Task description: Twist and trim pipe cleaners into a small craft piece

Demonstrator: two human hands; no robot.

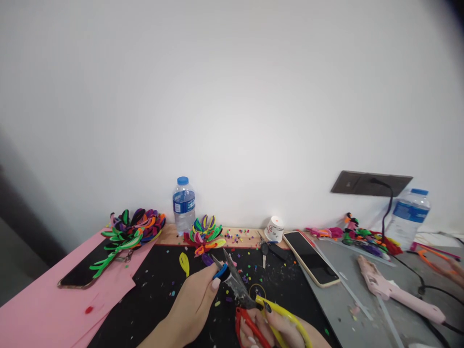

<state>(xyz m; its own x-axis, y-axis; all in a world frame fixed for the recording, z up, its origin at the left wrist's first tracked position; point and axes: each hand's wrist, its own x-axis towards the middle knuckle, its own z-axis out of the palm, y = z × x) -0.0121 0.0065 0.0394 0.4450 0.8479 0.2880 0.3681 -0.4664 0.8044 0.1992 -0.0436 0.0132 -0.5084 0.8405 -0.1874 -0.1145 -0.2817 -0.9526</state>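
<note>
Left hand (194, 302) apparently pinching a blue strip (221, 271), right hand (284, 327) gripping scissors (247, 301), blades (236, 279) apart

The left hand (194, 304) hides most of a small dark-blue fuzzy piece (221, 271), leaving its full shape unclear. The bottom edge cuts off the red and yellow handles of the steel-bladed scissors (237, 286). A bundle of multicoloured fuzzy loops (139, 227) partly covers a dark flat phone (78, 270). Handwriting on the white paper cup (274, 230) is too small to read. The right edge crops another person's blurred hand (455, 271).
</note>
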